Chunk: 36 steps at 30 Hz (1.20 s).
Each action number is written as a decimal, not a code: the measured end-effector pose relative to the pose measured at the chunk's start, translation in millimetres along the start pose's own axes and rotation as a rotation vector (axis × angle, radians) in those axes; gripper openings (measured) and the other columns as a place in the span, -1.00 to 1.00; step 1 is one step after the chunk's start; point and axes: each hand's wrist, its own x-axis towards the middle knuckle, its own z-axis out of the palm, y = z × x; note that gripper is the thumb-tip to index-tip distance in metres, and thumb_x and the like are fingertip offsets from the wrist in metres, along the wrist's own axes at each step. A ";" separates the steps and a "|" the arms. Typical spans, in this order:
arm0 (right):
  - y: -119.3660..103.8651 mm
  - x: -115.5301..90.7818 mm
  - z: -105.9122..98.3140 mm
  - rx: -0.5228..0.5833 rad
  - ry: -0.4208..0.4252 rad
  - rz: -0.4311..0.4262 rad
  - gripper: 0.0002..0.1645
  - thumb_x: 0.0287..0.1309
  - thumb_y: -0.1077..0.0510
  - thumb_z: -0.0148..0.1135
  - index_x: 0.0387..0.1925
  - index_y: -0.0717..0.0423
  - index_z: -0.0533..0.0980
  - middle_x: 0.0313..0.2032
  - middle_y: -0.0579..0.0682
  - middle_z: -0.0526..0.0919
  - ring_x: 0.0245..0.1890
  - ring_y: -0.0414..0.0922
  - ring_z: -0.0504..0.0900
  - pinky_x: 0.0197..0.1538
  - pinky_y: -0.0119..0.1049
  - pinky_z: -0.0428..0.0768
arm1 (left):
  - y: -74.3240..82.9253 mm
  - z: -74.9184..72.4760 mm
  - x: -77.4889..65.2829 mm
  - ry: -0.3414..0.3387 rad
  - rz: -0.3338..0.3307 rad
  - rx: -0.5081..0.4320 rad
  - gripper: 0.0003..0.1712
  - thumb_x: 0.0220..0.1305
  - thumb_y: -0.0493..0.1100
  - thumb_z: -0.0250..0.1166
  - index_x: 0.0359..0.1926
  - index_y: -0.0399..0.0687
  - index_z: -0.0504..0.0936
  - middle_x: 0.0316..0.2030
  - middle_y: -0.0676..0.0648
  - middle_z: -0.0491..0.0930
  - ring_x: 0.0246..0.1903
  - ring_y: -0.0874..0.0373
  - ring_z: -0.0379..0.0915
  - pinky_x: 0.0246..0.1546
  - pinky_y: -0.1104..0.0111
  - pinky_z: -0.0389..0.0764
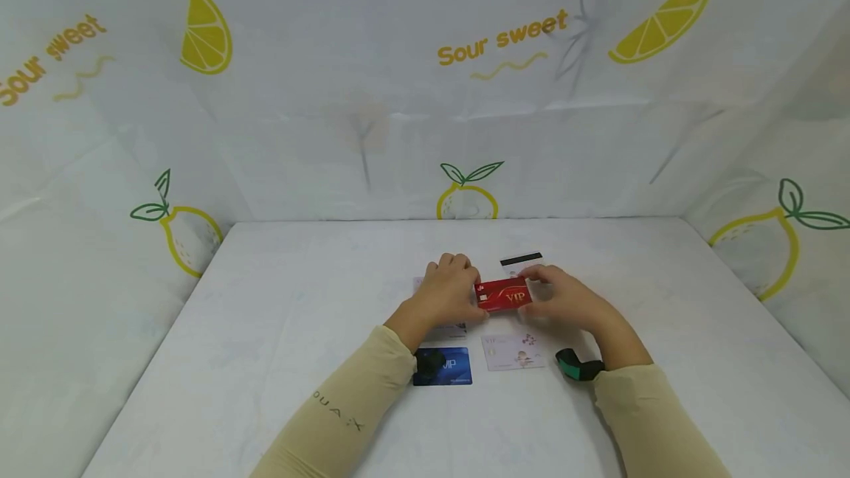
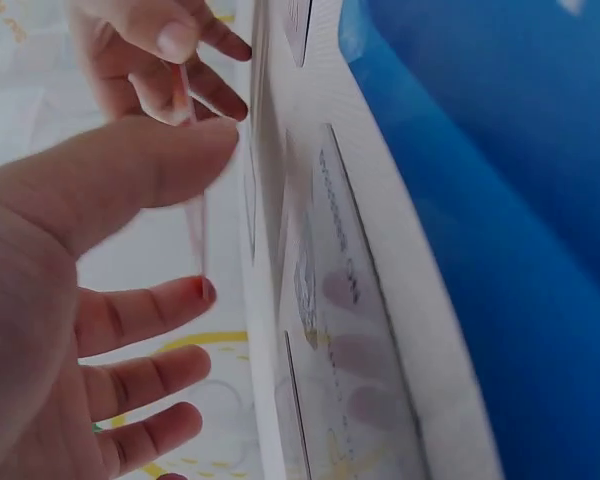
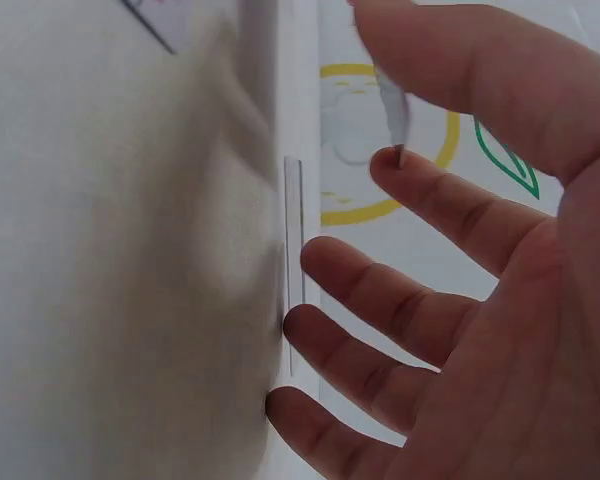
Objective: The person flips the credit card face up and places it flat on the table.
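Observation:
A red VIP card (image 1: 502, 295) is held above the white table between both hands. At its left end, the thumb and index finger of my left hand (image 1: 446, 296) hold it by the edges. My right hand (image 1: 569, 302) pinches the opposite end with thumb and index finger. In the left wrist view the card (image 2: 197, 235) appears nearly edge-on, and the other fingers of the left hand (image 2: 90, 300) are spread. Edge-on too in the right wrist view, the card (image 3: 391, 115) sits between thumb and index fingertip of the right hand (image 3: 480, 240).
Nearer the front lie a blue VIP card (image 1: 458, 367), partly behind the left wrist, and a pale pink VIP card (image 1: 513, 352). A card with a black stripe (image 1: 521, 260) lies behind the right hand. More pale cards (image 1: 451, 331) are partly hidden under the left hand.

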 end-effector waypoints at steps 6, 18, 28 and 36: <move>-3.6 3.2 8.0 -0.131 0.001 0.018 -0.20 -0.04 -0.11 0.49 0.24 0.02 0.45 0.27 0.26 0.41 0.29 0.26 0.32 0.19 0.31 0.39 | 2.8 2.4 -1.3 -0.046 0.008 0.077 -0.34 -0.02 0.35 0.42 0.02 0.09 0.62 0.22 -0.03 0.40 0.26 0.01 0.17 0.19 0.07 0.35; -15.7 -1.1 13.3 -0.228 0.026 0.034 -0.29 -0.11 -0.05 0.54 0.12 0.10 0.57 0.19 0.30 0.40 0.21 0.26 0.34 0.16 0.30 0.41 | 2.8 3.5 -3.3 -0.086 -0.016 0.038 -0.38 0.02 0.32 0.41 0.02 0.09 0.63 0.20 -0.03 0.42 0.25 0.02 0.18 0.20 0.05 0.34; -17.1 -0.4 13.9 -0.248 0.018 0.033 -0.29 -0.13 -0.07 0.56 0.10 0.08 0.58 0.19 0.30 0.41 0.22 0.28 0.34 0.16 0.31 0.41 | 1.3 4.6 -3.0 -0.104 -0.030 -0.003 -0.35 0.02 0.31 0.42 0.07 0.09 0.61 0.19 -0.02 0.41 0.24 0.04 0.17 0.23 0.05 0.32; -15.6 -0.6 13.0 -0.240 0.011 0.041 -0.28 -0.13 -0.09 0.55 0.11 0.07 0.57 0.22 0.30 0.39 0.24 0.28 0.32 0.15 0.31 0.42 | 1.0 7.6 -1.3 -0.102 -0.028 0.000 -0.36 0.02 0.31 0.42 0.06 0.10 0.62 0.17 -0.02 0.43 0.22 0.04 0.18 0.20 0.06 0.33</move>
